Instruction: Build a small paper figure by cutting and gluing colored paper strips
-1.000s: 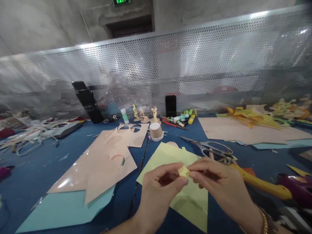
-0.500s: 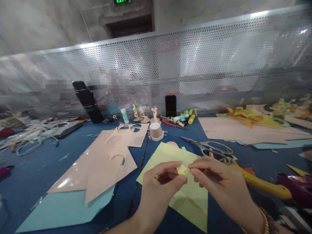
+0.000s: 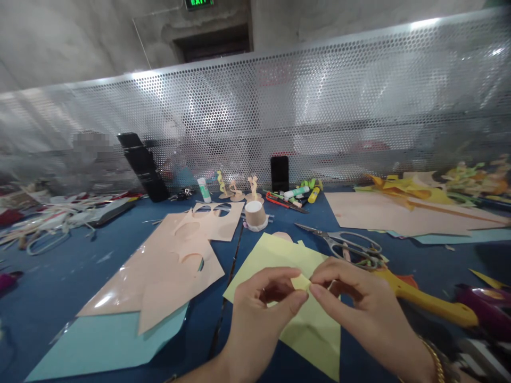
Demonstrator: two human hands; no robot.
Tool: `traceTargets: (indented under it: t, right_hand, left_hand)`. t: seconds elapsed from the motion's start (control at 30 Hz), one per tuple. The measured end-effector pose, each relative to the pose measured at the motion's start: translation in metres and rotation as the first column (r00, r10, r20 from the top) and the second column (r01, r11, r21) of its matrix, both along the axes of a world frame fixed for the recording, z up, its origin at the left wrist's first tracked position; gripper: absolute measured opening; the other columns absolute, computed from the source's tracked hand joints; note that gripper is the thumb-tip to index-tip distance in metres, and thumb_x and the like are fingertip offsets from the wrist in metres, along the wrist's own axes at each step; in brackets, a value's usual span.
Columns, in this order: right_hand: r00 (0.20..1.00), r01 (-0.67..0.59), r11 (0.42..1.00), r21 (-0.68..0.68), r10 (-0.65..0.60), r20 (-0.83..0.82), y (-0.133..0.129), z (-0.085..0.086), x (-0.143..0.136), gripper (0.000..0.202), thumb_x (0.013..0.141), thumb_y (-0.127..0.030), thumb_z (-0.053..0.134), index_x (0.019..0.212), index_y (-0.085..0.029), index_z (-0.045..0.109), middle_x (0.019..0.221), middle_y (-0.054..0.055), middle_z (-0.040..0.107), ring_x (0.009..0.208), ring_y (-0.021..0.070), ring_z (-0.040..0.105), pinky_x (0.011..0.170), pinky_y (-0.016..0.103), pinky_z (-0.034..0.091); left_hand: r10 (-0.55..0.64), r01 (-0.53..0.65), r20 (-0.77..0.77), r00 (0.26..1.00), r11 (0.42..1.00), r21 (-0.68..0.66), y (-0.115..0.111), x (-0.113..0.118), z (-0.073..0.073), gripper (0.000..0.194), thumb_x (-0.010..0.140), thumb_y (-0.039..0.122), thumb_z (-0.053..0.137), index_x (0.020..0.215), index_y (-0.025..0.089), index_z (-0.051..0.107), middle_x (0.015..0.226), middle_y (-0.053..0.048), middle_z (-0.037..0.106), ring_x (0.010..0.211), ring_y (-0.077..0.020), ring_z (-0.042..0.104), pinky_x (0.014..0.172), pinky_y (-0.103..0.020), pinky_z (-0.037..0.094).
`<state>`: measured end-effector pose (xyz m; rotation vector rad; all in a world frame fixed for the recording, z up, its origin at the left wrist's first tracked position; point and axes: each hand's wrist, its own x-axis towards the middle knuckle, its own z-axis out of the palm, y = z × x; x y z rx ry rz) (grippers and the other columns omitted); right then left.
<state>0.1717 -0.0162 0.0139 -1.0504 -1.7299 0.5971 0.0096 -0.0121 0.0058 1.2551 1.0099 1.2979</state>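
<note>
A small pale yellow paper piece (image 3: 301, 282) is pinched between the thumb and fingers of my left hand (image 3: 263, 308). My right hand (image 3: 361, 308) has its thumb and forefinger closed on the piece's right edge. Below both hands lies a larger pale yellow-green sheet (image 3: 265, 260), partly covered by them. Metal scissors (image 3: 339, 239) rest just beyond my right hand. Farther back, a small paper cup shape with a white top (image 3: 255, 214) stands near the sheet's far corner.
Peach paper with round holes (image 3: 159, 266) overlaps light blue paper (image 3: 107, 343) at left. A yellow-handled tool (image 3: 435, 303) lies right. Glue sticks (image 3: 296, 192), a phone (image 3: 280, 173) and small paper figures (image 3: 253, 189) stand or lie at the back. Yellow scraps (image 3: 411, 191) cover peach paper.
My right fingertips have moved slightly left and down and now meet the small yellow piece. That piece has turned a little in my left fingers.
</note>
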Motion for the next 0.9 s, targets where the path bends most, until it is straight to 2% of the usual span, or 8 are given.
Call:
traceTargets:
  t: [0.17, 0.3, 0.4, 0.77, 0.9]
  right_hand:
    - [1.000, -0.008, 1.000, 0.003, 0.008, 0.000, 0.0004, -0.0007, 0.0004, 0.012, 0.082, -0.021, 0.058, 0.073, -0.023, 0.065, 0.070, -0.001, 0.064, 0.062, 0.0099, 0.059, 0.051, 0.017, 0.050]
    - [1.000, 0.011, 0.996, 0.089, -0.010, -0.017, 0.0016, 0.0006, 0.0017, 0.005, 0.081, -0.022, 0.064, 0.080, -0.024, 0.068, 0.073, -0.002, 0.066, 0.062, 0.0091, 0.061, 0.053, 0.016, 0.051]
    - [0.999, 0.049, 0.991, 0.127, -0.047, -0.023, 0.0020, 0.0008, 0.0022, 0.006, 0.080, -0.021, 0.067, 0.079, -0.025, 0.071, 0.074, -0.001, 0.068, 0.062, 0.0100, 0.063, 0.051, 0.016, 0.052]
    - [0.997, 0.078, 0.987, 0.142, -0.077, -0.013, 0.0007, -0.0013, 0.0024, 0.009, 0.079, -0.020, 0.068, 0.074, -0.027, 0.072, 0.071, -0.003, 0.070, 0.066, 0.0114, 0.065, 0.059, 0.018, 0.053]
    - [0.996, 0.088, 0.986, 0.140, -0.086, -0.019, 0.0006, -0.0016, 0.0016, 0.008, 0.078, -0.020, 0.068, 0.075, -0.027, 0.072, 0.071, -0.003, 0.069, 0.064, 0.0107, 0.064, 0.056, 0.017, 0.051]
  left_hand:
    - [0.014, -0.014, 0.008, 1.000, 0.999, -0.041, 0.0015, 0.0006, -0.0003, 0.018, 0.061, 0.017, 0.079, 0.078, 0.023, 0.077, 0.060, 0.003, 0.064, 0.056, -0.0065, 0.056, 0.054, -0.013, 0.046]
    - [0.008, -0.002, 0.066, 0.998, 0.996, -0.086, 0.0023, 0.0014, 0.0018, 0.020, 0.058, 0.018, 0.081, 0.077, 0.022, 0.077, 0.057, 0.003, 0.064, 0.052, -0.0062, 0.054, 0.052, -0.014, 0.046]
    - [0.005, 0.004, 0.083, 0.997, 0.994, -0.111, 0.0022, 0.0018, 0.0036, 0.021, 0.057, 0.018, 0.081, 0.078, 0.023, 0.078, 0.057, 0.003, 0.065, 0.052, -0.0064, 0.054, 0.054, -0.016, 0.048]
    - [-0.012, 0.023, 0.104, 0.994, 0.994, -0.103, -0.0009, 0.0028, 0.0036, 0.020, 0.058, 0.016, 0.080, 0.076, 0.024, 0.079, 0.055, 0.004, 0.060, 0.051, -0.0054, 0.050, 0.052, -0.014, 0.045]
    - [-0.015, 0.026, 0.110, 0.994, 0.995, -0.101, 0.0000, 0.0021, 0.0050, 0.021, 0.058, 0.016, 0.081, 0.077, 0.024, 0.079, 0.055, 0.004, 0.059, 0.051, -0.0052, 0.049, 0.053, -0.014, 0.045]
